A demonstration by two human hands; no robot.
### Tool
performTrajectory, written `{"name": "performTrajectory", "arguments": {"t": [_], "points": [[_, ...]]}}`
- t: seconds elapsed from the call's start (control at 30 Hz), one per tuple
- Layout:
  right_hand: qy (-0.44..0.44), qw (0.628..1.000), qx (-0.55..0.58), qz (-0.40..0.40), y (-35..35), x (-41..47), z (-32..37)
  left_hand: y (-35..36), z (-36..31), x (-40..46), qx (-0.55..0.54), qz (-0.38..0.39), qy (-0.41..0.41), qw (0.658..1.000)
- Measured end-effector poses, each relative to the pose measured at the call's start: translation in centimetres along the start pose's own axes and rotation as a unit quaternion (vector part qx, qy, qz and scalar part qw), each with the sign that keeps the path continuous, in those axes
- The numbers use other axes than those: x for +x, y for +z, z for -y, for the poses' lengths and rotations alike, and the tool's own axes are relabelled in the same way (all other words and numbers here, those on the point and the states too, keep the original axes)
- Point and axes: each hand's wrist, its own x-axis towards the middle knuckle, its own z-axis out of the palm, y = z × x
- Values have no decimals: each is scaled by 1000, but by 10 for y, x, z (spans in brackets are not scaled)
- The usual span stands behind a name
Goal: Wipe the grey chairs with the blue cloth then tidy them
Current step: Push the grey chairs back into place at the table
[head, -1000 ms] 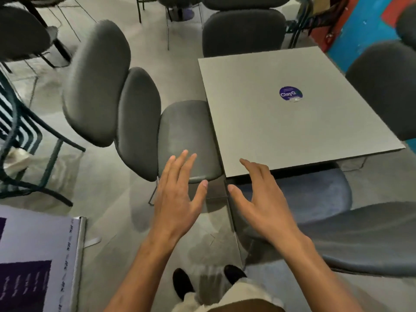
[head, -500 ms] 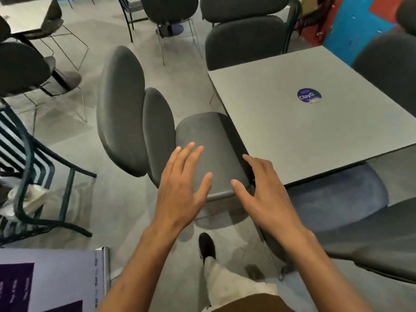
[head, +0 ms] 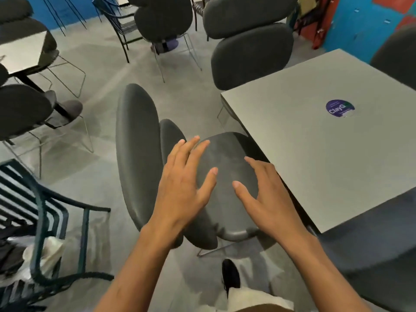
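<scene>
A grey chair (head: 137, 154) with a two-pad backrest stands at the left side of the square grey table (head: 315, 140), its seat (head: 227, 163) partly tucked under the table edge. My left hand (head: 184, 190) and my right hand (head: 263, 194) hover over the seat, palms down, fingers spread and straight, holding nothing. Another grey chair (head: 249, 55) stands at the table's far side. A further grey seat (head: 369, 251) sits at the near right, partly under the table. No blue cloth shows in the frame.
A dark metal slatted armchair (head: 42, 210) stands at the left with pale cloth at its base. More dark chairs (head: 164, 21) and a second table (head: 22, 50) fill the back left. A purple round sticker (head: 339, 108) lies on the table. My shoe (head: 230, 275) is on the floor below.
I have stepped closer and to the left, so the chair now sits beneath my hands. Both hands stayed spread and empty, moving from the seat's front edge to over its middle.
</scene>
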Motion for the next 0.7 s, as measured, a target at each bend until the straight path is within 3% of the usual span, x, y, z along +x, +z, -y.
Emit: {"name": "performTrajectory", "arguments": {"t": [0.23, 0.5, 0.7], "points": [[16, 1000, 6, -24, 23, 42, 31, -22, 41, 64, -18, 5, 47, 999], [116, 990, -7, -81, 65, 48, 57, -21, 77, 109, -76, 109, 148, 980], [208, 962, -6, -177, 112, 25, 99, -28, 105, 121, -129, 208, 234, 941]]}}
